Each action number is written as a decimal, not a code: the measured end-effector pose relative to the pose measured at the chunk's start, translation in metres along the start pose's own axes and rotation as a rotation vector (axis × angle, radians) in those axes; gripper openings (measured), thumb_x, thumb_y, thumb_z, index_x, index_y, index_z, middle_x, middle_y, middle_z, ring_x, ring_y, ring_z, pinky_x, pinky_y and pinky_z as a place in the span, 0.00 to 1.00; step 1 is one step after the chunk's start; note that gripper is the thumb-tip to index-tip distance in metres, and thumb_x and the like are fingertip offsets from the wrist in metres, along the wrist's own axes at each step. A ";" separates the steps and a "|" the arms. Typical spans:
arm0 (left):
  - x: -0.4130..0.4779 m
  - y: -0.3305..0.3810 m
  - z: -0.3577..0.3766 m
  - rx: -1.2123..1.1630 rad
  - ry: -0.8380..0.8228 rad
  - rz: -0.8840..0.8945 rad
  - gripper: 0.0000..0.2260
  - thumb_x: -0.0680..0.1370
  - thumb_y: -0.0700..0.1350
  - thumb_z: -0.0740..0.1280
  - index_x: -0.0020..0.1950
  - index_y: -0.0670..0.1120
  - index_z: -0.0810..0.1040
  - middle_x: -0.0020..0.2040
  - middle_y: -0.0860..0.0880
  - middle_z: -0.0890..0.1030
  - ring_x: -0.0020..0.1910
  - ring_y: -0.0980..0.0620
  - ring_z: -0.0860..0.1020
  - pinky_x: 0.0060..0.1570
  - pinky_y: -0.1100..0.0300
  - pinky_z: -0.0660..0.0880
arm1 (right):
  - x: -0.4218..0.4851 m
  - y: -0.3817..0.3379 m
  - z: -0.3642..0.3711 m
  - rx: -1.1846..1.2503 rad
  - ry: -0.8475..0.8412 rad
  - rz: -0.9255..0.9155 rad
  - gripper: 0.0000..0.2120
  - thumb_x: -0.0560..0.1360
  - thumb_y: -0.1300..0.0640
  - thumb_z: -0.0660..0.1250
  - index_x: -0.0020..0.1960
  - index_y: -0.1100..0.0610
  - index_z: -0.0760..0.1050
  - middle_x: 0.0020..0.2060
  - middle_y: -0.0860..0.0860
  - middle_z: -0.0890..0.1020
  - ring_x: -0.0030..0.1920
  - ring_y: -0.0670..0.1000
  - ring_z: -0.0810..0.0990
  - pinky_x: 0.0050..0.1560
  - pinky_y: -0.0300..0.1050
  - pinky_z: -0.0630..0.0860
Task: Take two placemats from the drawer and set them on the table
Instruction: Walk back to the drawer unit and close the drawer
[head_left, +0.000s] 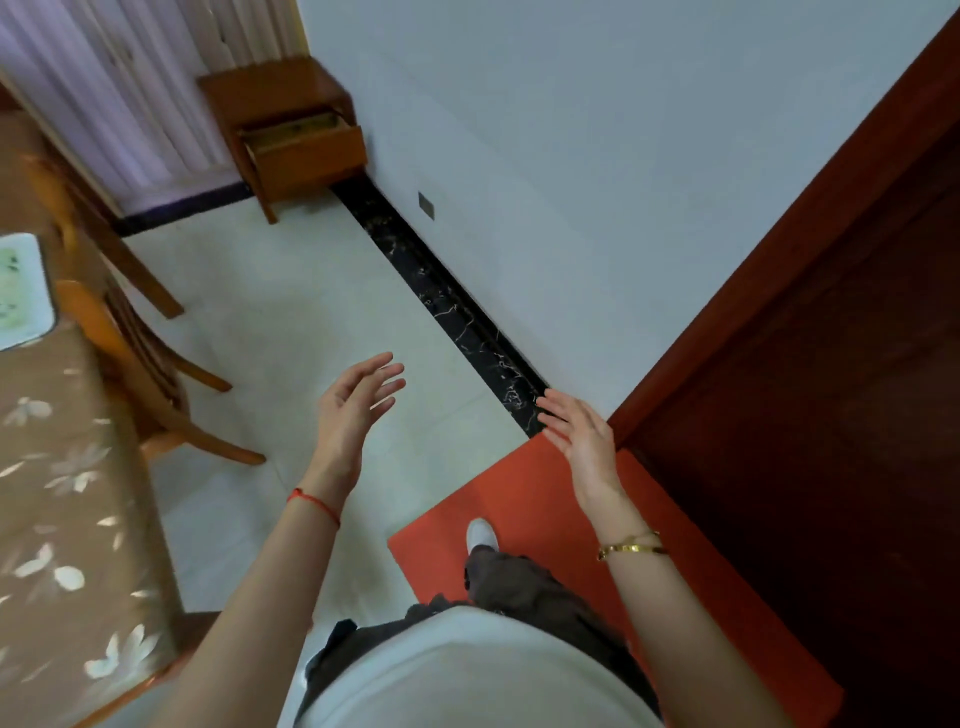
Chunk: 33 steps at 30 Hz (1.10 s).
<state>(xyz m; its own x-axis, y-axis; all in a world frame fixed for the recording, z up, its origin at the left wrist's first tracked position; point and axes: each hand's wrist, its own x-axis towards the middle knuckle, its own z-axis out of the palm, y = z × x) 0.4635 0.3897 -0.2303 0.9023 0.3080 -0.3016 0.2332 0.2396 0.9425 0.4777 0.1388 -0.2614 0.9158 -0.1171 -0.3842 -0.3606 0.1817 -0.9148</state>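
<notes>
A small wooden cabinet (283, 96) stands against the wall at the far end of the room, and its drawer (306, 143) is pulled out. What lies inside the drawer is too small to tell. A pale green-and-white placemat (21, 291) lies on the table (57, 467) at the left edge. My left hand (356, 410) and my right hand (579, 431) are raised in front of me over the floor. Both have relaxed fingers and hold nothing. They are far from the drawer.
The table wears a brown flowered cloth. Two wooden chairs (140, 364) stand beside it on the left. An orange mat (545, 499) lies under my foot by a dark wooden door (831, 415) on the right. Pale tiled floor runs up to the cabinet.
</notes>
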 end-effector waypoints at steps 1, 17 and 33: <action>0.013 0.006 0.008 -0.004 0.012 0.009 0.11 0.80 0.41 0.62 0.60 0.47 0.80 0.54 0.49 0.84 0.55 0.50 0.82 0.62 0.54 0.75 | 0.018 -0.010 0.001 -0.005 -0.013 -0.002 0.15 0.82 0.55 0.57 0.61 0.59 0.78 0.57 0.56 0.82 0.58 0.53 0.80 0.61 0.47 0.76; 0.177 0.049 0.046 -0.103 0.333 0.041 0.12 0.81 0.40 0.61 0.62 0.44 0.79 0.56 0.47 0.84 0.57 0.47 0.82 0.60 0.54 0.76 | 0.237 -0.090 0.087 -0.107 -0.282 0.081 0.15 0.80 0.54 0.61 0.61 0.58 0.79 0.56 0.53 0.84 0.58 0.52 0.81 0.62 0.47 0.76; 0.449 0.152 0.003 -0.160 0.395 0.076 0.13 0.81 0.40 0.61 0.64 0.42 0.78 0.58 0.44 0.83 0.59 0.45 0.81 0.64 0.52 0.74 | 0.459 -0.166 0.290 -0.123 -0.380 0.056 0.14 0.80 0.55 0.61 0.61 0.60 0.79 0.56 0.54 0.83 0.58 0.52 0.81 0.64 0.50 0.75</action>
<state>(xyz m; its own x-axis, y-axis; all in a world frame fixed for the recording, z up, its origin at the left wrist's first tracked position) 0.9045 0.5617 -0.2223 0.6996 0.6517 -0.2931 0.0838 0.3325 0.9394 1.0093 0.3385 -0.2499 0.8860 0.2634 -0.3817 -0.4091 0.0562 -0.9108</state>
